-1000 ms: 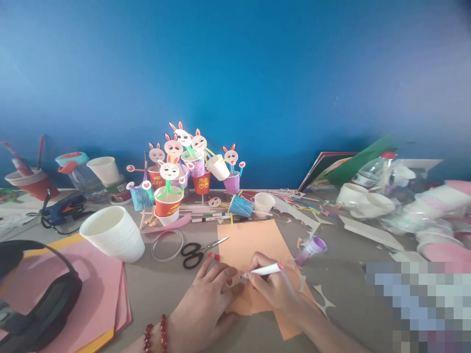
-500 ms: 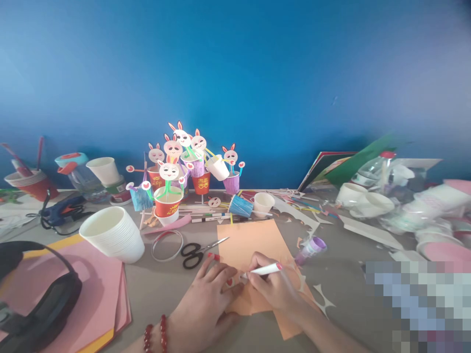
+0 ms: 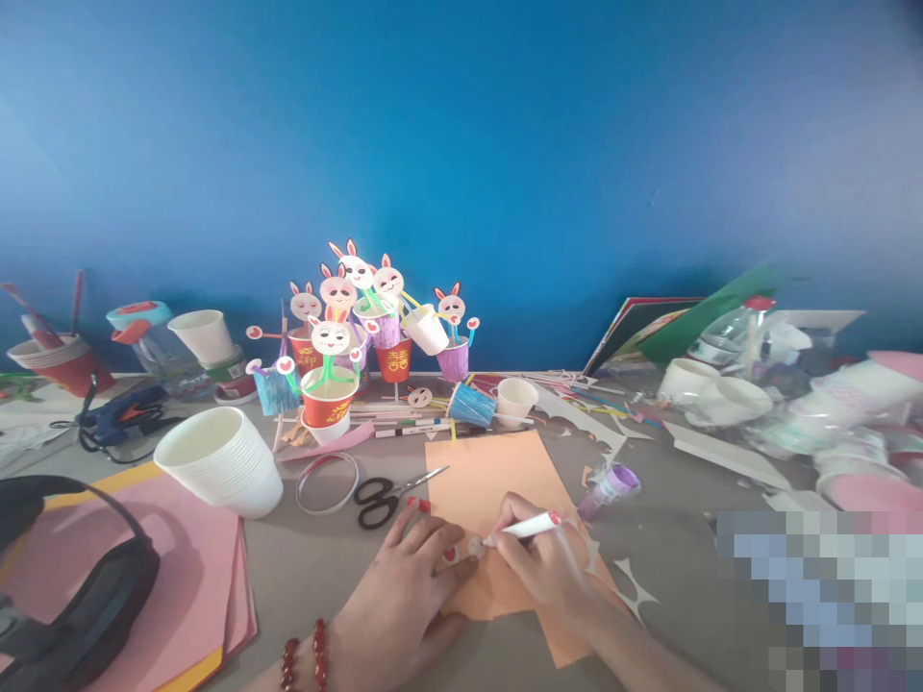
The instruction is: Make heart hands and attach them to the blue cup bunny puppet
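My right hand [image 3: 546,569] is closed around a white marker [image 3: 534,525] with a red end. The marker's tip points left, at a small white paper disc [image 3: 474,547] on the orange paper [image 3: 483,471]. Faint marks seem to show on that disc. Just left of it lies another small disc with a red heart [image 3: 451,555]. Palm down, my left hand [image 3: 411,581] rests with its fingers spread, thumb and forefinger beside the discs. A small red cap-like piece [image 3: 418,504] sits above its fingertips. Black-handled scissors [image 3: 389,498] lie beyond that hand.
Rabbit-faced paper cup figures [image 3: 330,389] stand at the back. A stack of white cups [image 3: 220,461], a tape roll [image 3: 328,483] and headphones [image 3: 108,567] are on the left. A purple tube [image 3: 612,485], paper scraps [image 3: 635,586] and bagged cups [image 3: 829,413] lie right.
The marker tip has shifted slightly right, uncovering more of the small disc. My left hand has stayed in place.
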Demonstrator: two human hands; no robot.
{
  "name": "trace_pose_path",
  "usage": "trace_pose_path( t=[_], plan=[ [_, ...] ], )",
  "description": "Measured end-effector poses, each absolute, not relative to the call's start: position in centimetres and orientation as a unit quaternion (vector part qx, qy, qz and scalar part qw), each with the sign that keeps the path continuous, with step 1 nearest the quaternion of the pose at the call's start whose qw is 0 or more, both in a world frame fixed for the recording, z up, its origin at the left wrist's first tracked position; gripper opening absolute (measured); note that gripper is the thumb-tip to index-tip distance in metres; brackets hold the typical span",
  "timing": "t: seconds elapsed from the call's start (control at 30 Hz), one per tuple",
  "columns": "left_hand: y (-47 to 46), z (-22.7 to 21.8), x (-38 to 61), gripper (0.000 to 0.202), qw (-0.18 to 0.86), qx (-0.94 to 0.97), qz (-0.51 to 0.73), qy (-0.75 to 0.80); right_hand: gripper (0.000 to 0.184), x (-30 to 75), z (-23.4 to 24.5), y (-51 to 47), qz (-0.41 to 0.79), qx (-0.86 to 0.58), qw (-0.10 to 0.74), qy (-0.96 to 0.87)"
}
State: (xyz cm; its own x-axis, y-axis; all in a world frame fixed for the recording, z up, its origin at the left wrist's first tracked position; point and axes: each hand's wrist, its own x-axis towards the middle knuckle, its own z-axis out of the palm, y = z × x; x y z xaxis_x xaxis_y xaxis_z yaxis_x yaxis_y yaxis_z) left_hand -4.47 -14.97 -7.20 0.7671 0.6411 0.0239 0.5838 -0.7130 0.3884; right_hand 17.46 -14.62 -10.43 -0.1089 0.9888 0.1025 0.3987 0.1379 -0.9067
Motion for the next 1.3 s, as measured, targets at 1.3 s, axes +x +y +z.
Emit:
trace_pose_path(
  t=[1.3],
  plan=[
    [-14.85,-7.05,-4.44,0.047,0.181,0.923,0.076,0.330,0.016,17.14,-9.79,-14.73,0.401,-0.537,0.410,-0.619]
  ],
)
